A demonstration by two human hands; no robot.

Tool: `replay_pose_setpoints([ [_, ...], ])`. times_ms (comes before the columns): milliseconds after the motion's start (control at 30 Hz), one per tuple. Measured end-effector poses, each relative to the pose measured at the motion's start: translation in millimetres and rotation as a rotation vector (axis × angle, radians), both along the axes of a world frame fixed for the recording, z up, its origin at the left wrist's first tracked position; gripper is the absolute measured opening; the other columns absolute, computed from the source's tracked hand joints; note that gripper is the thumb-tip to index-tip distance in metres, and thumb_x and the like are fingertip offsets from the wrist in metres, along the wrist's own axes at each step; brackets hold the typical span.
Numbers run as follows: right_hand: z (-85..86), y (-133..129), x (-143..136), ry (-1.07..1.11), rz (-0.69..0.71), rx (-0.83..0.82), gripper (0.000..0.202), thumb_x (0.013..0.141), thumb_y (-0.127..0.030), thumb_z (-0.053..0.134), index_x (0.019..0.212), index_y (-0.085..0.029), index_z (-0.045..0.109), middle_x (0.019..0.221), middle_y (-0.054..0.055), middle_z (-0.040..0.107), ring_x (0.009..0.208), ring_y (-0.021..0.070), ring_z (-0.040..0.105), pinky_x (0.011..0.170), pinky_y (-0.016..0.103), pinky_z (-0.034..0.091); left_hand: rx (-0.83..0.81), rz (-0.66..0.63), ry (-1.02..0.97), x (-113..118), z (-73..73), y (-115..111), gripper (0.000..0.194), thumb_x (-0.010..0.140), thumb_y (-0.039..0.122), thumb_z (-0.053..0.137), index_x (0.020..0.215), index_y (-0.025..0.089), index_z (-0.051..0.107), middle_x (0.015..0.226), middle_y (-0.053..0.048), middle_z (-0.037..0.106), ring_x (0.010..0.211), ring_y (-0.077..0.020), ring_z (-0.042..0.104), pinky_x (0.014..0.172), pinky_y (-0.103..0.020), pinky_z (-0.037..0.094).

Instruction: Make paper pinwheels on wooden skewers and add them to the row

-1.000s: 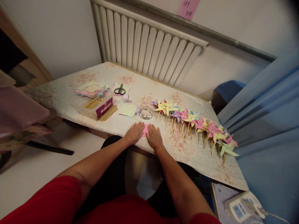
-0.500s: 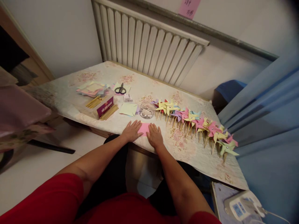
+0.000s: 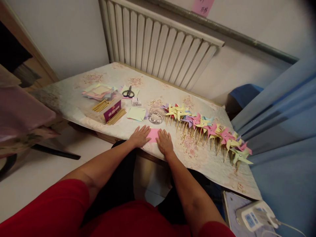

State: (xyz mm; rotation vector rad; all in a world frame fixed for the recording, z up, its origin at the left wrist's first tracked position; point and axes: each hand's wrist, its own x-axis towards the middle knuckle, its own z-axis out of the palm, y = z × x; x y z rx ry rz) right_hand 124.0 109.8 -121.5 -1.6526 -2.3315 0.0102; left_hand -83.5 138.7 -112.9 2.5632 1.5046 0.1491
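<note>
A pink sheet of paper (image 3: 153,135) lies flat near the table's front edge. On its left side rests my left hand (image 3: 140,136), fingers spread and palm down. My right hand (image 3: 165,141) lies flat over the paper's right side, its fingers also apart. Just behind the paper is a round clear dish (image 3: 155,116) of small shiny pieces. A pale green stack of paper squares (image 3: 136,114) sits to the left of the dish. Several paper pinwheels (image 3: 212,130) on sticks form a row to the right.
On the left of the flowered table (image 3: 118,70) are a clear box (image 3: 97,115) with sticks, a purple label (image 3: 112,111), loose sticks (image 3: 117,117), coloured papers (image 3: 100,90), black scissors (image 3: 128,93) and small white boxes (image 3: 136,101). A blue curtain (image 3: 283,131) hangs at right.
The view has shifted slightly. Both hands remain flat on the pink paper, with no other clear movement.
</note>
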Motion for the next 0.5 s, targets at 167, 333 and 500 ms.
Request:
replay_pose_setpoints([
  [167,0.9,-3,0,-0.013,-0.030,-0.015,0.051,0.101,-0.035,0.037,0.148,-0.015,0.040,0.157,0.013,0.036,0.148,0.0303,0.025,0.118,0.055,0.017,-0.029,-0.016,0.005,-2,0.9,3,0.064,0.096,0.050,0.035,0.154,0.023,0.031,0.163,-0.007,0.024,0.151,-0.0269,0.016,0.121,-0.052,0.012],
  [333,-2.8,-7,6,-0.001,-0.060,-0.014,0.051,0.101,-0.037,0.036,0.148,-0.017,0.040,0.157,0.013,0.035,0.148,0.0307,0.025,0.118,0.057,0.017,-0.035,-0.031,0.007,-4,4.9,2,0.065,0.096,0.052,0.035,0.154,0.022,0.032,0.163,-0.008,0.023,0.151,-0.0269,0.016,0.121,-0.051,0.012],
  [500,-5.6,-14,14,-0.014,-0.112,-0.016,0.051,0.101,-0.036,0.036,0.148,-0.015,0.040,0.158,0.014,0.035,0.148,0.0307,0.024,0.117,0.056,0.018,-0.018,-0.048,0.024,-6,5.2,1,0.066,0.096,0.051,0.034,0.154,0.019,0.032,0.163,-0.008,0.023,0.152,-0.0266,0.015,0.121,-0.049,0.009],
])
